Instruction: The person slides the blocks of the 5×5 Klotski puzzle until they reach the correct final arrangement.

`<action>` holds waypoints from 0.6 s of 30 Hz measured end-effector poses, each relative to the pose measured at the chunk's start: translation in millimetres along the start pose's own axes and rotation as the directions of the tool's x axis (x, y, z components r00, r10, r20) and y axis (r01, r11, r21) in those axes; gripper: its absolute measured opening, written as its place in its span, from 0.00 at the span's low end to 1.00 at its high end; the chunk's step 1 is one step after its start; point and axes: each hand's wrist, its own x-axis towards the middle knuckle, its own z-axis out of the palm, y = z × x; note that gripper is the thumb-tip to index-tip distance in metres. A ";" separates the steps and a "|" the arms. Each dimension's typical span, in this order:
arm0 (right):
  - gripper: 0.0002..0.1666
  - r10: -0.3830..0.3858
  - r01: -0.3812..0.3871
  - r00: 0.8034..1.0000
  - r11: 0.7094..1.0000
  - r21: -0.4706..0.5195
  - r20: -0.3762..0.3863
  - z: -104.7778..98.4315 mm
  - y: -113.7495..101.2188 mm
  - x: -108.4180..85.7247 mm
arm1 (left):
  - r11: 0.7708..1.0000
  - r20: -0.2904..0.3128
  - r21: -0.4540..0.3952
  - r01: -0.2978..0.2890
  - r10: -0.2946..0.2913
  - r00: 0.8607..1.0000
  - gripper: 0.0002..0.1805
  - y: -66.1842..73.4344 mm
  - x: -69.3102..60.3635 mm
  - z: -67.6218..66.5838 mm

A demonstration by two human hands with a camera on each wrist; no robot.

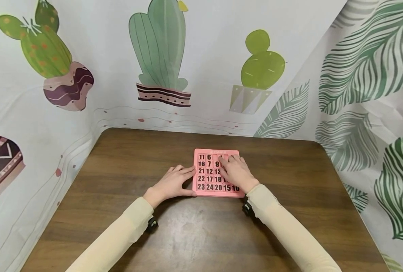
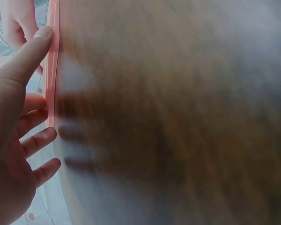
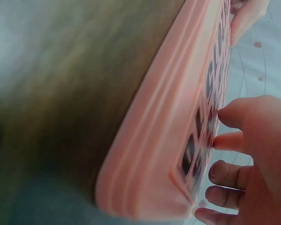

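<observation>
A pink sliding number puzzle [image 1: 218, 193] lies flat on the table, with black numbers on its square tiles. My left hand [image 1: 171, 185] rests at its left side. That thumb touches the near left corner, and fingertips meet the left edge; in the left wrist view the thumb [image 2: 30, 56] lies straight against the pink rim. Over the puzzle's right part, my right hand [image 1: 238, 173] has fingertips on the tiles and covers several numbers. Seen from the right wrist, its thumb and index finger [image 3: 230, 141] touch the tile face, the other fingers slightly bent and holding nothing.
The brown wooden table [image 1: 119, 166] spreads around the puzzle on all sides. Behind it hangs a white cloth [image 1: 211, 56] printed with cacti and leaves. Each wrist carries a small black camera, the left one [image 1: 152, 224] just below the sleeve cuff.
</observation>
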 end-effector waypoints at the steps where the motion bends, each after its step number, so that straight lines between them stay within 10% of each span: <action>1: 0.27 -0.004 0.004 1.000 1.000 0.001 -0.003 0.3 -1.0 0.9 | 1.000 -0.001 0.001 -0.001 0.001 1.000 0.52 0.3 0.1 -0.2; 18: 0.29 0.030 -0.032 0.999 0.999 0.037 0.042 -4.7 -3.3 1.5 | 1.000 0.001 -0.001 -0.005 0.005 1.000 0.51 -0.6 0.4 -0.1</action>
